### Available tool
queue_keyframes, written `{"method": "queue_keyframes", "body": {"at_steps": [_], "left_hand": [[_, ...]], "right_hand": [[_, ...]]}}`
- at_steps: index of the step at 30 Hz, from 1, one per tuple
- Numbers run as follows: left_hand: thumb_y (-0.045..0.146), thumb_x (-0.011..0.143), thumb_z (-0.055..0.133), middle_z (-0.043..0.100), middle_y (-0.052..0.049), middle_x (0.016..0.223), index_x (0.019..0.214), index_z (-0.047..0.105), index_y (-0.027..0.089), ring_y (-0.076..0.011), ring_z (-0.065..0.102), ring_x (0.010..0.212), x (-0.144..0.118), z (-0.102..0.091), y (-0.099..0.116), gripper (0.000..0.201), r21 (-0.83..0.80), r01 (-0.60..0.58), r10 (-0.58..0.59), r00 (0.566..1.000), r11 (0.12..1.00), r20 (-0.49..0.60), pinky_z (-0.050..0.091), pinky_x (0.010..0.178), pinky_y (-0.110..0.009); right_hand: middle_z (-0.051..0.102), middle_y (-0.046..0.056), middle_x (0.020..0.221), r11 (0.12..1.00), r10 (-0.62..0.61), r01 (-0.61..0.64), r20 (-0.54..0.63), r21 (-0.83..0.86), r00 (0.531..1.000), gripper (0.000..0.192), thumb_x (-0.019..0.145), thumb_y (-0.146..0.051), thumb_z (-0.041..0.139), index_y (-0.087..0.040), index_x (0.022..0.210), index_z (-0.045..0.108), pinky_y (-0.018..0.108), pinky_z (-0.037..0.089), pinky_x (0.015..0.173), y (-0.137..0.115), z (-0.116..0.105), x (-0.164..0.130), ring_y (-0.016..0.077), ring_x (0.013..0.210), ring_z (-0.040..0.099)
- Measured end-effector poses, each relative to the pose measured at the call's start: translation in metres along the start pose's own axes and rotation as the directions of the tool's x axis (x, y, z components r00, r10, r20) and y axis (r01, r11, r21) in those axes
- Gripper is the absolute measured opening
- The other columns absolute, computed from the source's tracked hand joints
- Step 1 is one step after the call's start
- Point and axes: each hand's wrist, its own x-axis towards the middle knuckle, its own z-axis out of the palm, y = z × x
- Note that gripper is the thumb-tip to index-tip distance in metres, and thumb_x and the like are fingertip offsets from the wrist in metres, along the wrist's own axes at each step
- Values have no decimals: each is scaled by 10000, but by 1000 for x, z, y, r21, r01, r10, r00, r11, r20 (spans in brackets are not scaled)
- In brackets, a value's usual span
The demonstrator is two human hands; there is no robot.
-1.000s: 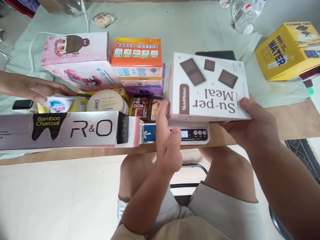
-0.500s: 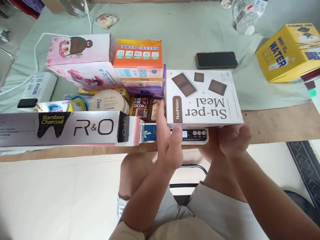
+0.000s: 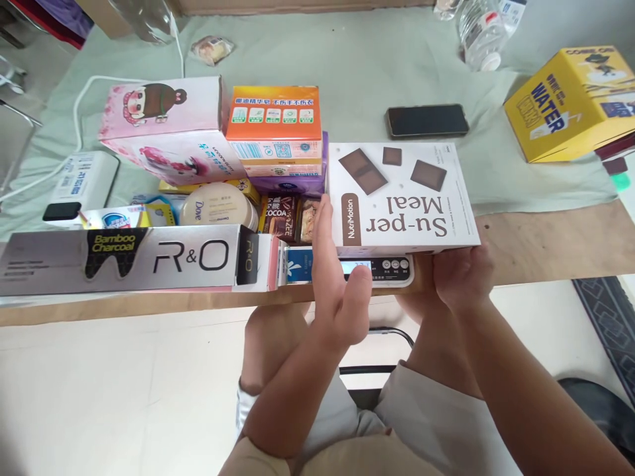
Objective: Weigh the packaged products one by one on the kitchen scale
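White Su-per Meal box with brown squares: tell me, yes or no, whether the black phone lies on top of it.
No: the black phone lies on the green cloth beyond the white Su-per Meal box, apart from it.

2 hands [image 3: 337, 277]; 1 scale [image 3: 387, 268]; 1 phone [image 3: 427, 121]; 1 water bottle [image 3: 483, 26].

head cam | worn on head | faces forward-down | close over table edge [image 3: 546, 244] | single view
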Motion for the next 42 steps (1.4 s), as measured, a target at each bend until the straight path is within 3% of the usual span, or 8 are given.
{"method": "queue_keyframes", "body": {"at_steps": [5, 10, 16, 22, 27, 34, 38, 42], "left_hand": [[661, 991, 499, 327, -20, 1760, 1604, 419, 312, -323, 99, 1701, 1, -3, 3, 710, 9, 53, -53, 997, 999, 57, 172, 1406, -505], [588, 1022, 491, 333, -32, 1752, 1592, 447, 285, -328, 156, 1688, -1, -4, 1, 647, 29, -78, 78, 997, 997, -24, 143, 1406, -510], [582, 1030, 492, 358, -39, 1733, 1605, 412, 312, -321, 201, 1677, -5, -7, -7, 640, 77, -130, 129, 991, 988, 24, 183, 1400, -514], [591, 1033, 492, 314, -46, 1753, 1624, 362, 316, -307, 205, 1679, -10, -2, -7, 664, 40, -50, 49, 999, 998, 17, 185, 1406, -508], [638, 1014, 486, 449, -59, 1676, 1614, 386, 334, -300, 362, 1617, -10, 0, -9, 679, 88, 8, -9, 1000, 996, 14, 294, 1369, -493], [627, 1009, 501, 386, -69, 1723, 1634, 394, 279, -334, 237, 1668, -20, 19, 0, 723, 172, -113, 103, 993, 979, 65, 219, 1391, -514], [623, 1015, 492, 292, -78, 1771, 1682, 289, 266, -332, 229, 1672, -33, 43, 3, 783, 143, -175, 146, 970, 974, 193, 213, 1394, -498], [737, 988, 440, 169, -99, 1808, 1702, 184, 268, -348, 155, 1690, -42, 85, -9, 893, 122, -94, 40, 923, 988, 384, 196, 1395, -550]], "right_hand": [[728, 28, 1280, 1000, 0, -1, 30, 24, 1000, 483, 853, -740, 527, -388, 1135, 702, 626, 527, 1177, -1, 2, -1, 311, 1384, 613], [734, 22, 1260, 998, -18, 17, 13, 63, 1000, 562, 822, -760, 586, -370, 1213, 688, 581, 544, 1168, -7, 4, 1, 287, 1403, 600], [733, 37, 1252, 992, -49, 49, 1, 117, 999, 624, 814, -790, 609, -314, 1211, 686, 554, 566, 1137, -6, 5, 3, 274, 1281, 662], [735, 11, 1294, 983, -67, 54, 69, 174, 995, 571, 845, -741, 617, -359, 1264, 683, 519, 586, 1128, -5, 4, 1, 255, 1299, 657], [711, 15, 1366, 976, -82, 53, 134, 210, 988, 602, 850, -749, 612, -339, 1287, 674, 522, 552, 1170, -2, 2, 2, 261, 1326, 649], [730, 66, 1292, 967, -120, 104, 57, 232, 991, 534, 939, -697, 511, -265, 1196, 691, 518, 487, 1234, -11, 4, -5, 256, 1340, 632], [733, 91, 1189, 947, -184, 207, -113, 244, 976, 523, 930, -686, 488, -244, 1116, 698, 507, 537, 1163, -23, -20, 3, 257, 1265, 665], [714, 101, 1042, 937, -239, 301, -307, 174, 921, 532, 883, -700, 477, -229, 1017, 688, 496, 582, 1065, -35, -83, 22, 274, 1180, 682]]}}
